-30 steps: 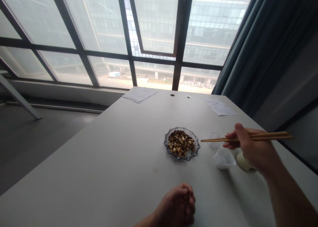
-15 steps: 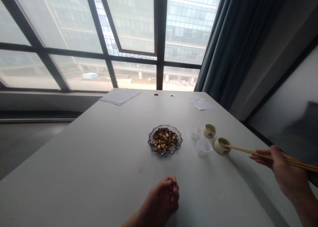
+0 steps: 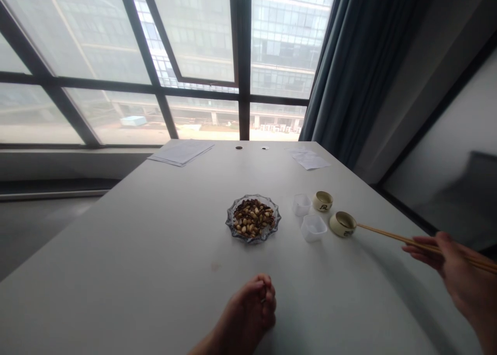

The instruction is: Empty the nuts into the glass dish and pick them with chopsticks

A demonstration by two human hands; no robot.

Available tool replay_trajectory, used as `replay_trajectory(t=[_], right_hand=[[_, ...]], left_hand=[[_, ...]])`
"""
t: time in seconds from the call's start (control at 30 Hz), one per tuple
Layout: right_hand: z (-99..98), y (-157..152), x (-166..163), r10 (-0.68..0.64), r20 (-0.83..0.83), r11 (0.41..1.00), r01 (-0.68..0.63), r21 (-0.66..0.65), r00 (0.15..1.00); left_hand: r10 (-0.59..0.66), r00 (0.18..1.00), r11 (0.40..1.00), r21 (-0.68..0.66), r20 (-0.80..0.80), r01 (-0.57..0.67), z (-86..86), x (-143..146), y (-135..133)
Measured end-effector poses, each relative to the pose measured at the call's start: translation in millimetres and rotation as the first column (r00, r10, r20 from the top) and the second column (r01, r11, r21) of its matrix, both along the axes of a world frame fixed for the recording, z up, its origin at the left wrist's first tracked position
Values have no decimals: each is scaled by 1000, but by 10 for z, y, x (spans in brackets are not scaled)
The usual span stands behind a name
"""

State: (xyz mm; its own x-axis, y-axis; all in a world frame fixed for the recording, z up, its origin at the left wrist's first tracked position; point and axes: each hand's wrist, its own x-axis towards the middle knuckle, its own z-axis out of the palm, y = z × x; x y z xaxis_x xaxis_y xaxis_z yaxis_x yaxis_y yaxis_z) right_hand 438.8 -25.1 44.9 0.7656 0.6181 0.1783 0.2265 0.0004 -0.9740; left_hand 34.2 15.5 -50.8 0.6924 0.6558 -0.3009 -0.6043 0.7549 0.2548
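Observation:
At the right edge my right hand point(image 3: 454, 264) is closed around a pair of chopsticks point(image 3: 396, 236). Their tips end just beside the right rim of the nearer small cream ceramic cup point(image 3: 342, 225), which has dark lettering; no item shows between the tips. Another such cup point(image 3: 322, 202) stands behind it. My left hand point(image 3: 248, 308) rests in a loose fist on the table, fingers curled, with nothing visible in it. Beyond it sits a scalloped glass bowl point(image 3: 229, 225) filled with mixed nuts and dark seeds point(image 3: 254, 218).
Two clear plastic containers point(image 3: 314, 227) stand between the glass bowl and the cups. Sheets of paper point(image 3: 181, 152) lie at the far left of the white table point(image 3: 155, 262), and more papers point(image 3: 309, 159) at the far right. Behind are windows and a dark curtain point(image 3: 349, 70).
The chopstick tips have come out of the nearer cup and moved right, along with my right hand. My left hand stays in its fist. The view has shifted slightly.

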Motion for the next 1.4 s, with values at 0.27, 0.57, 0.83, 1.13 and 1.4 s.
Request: replay_trajectory(t=[0.27, 0.57, 0.83, 1.13, 1.4], right_hand=[[336, 161, -483, 158, 124, 985, -165, 50, 980], [641, 867, -1637, 697, 159, 714, -655, -247, 700], [542, 1219, -2228, 842, 407, 535, -648, -543, 354], [654, 1329, -2061, 833, 326, 552, -638, -537, 447], [516, 1402, -2017, 883, 270, 468, -669, -577, 385]], left_hand=[[7, 1000, 1000, -20, -9, -7, 62, 12, -16], [6, 1000, 1000, 10, -9, -6, 24, 27, -17], [-60, 998, 998, -4, 9, 60, -49, 17, 20], [-54, 998, 998, 15, 14, 54, -86, 14, 10], [-56, 997, 998, -1, 52, 56, -89, 12, 6]])
